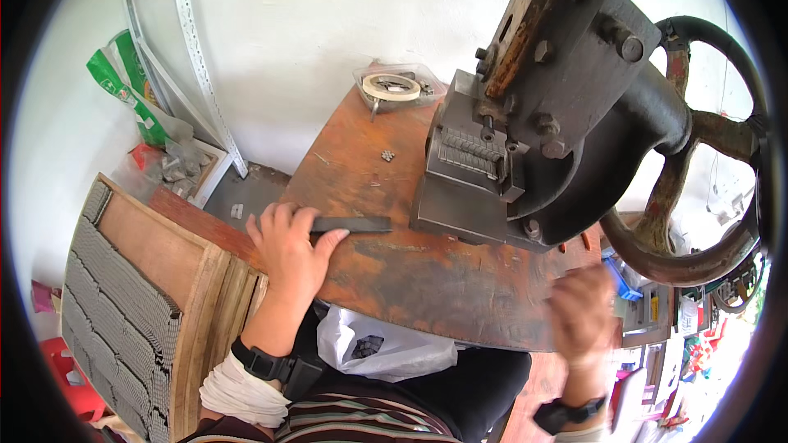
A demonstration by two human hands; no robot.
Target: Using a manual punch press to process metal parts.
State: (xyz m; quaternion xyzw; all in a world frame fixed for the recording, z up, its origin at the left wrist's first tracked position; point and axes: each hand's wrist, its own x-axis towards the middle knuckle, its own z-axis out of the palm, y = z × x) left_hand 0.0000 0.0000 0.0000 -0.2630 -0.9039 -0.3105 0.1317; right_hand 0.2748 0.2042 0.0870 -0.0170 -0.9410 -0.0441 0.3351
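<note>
The left hand (293,244) pinches one dark bar (359,225) near one big machine (587,74). The right hand (581,312) is blurry; I can't tell its grip.

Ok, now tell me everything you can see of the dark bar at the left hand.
The dark bar is a narrow, straight-edged piece, dull grey-black, perhaps metal. It points nearly straight across the picture, on or just above the worn, rust-brown tabletop, left of the press. The left hand holds its left end, thumb at the near edge, and hides that end; the right end sticks out free, stopping short of the press. No separate parts can be made out.
</note>
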